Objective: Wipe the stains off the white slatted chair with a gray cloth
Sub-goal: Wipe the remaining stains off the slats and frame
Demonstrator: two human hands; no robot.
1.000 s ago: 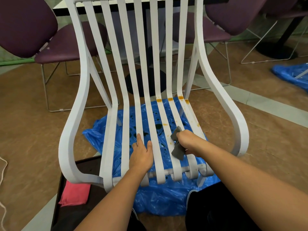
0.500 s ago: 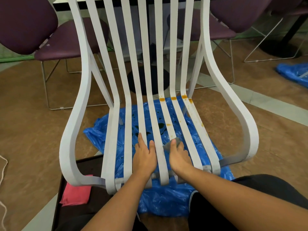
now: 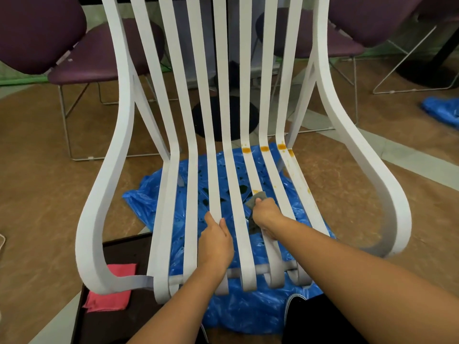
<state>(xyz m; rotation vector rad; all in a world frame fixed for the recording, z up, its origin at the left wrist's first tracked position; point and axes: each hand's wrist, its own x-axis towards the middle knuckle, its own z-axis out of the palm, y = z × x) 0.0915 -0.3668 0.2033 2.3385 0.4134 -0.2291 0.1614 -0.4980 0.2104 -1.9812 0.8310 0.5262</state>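
The white slatted chair (image 3: 173, 135) fills the view, its seat slats running toward me. Orange stains (image 3: 264, 148) mark the right-hand slats at the seat's bend, with smaller specks farther down them. My right hand (image 3: 267, 212) grips the gray cloth (image 3: 255, 198) and presses it on a right-of-middle seat slat, just below a small orange spot. My left hand (image 3: 216, 240) rests flat on a middle slat, fingers forward, holding nothing.
A blue plastic sheet (image 3: 149, 197) lies on the brown floor under the seat. A pink cloth (image 3: 109, 296) sits on a dark tray (image 3: 111, 319) at lower left. Purple chairs (image 3: 37, 31) and a black table base (image 3: 223, 117) stand behind. More blue plastic (image 3: 444, 111) lies far right.
My right hand slid the gray cloth up the slat, away from me, toward the orange spot. The left hand stayed on its slat. The camera moved closer.
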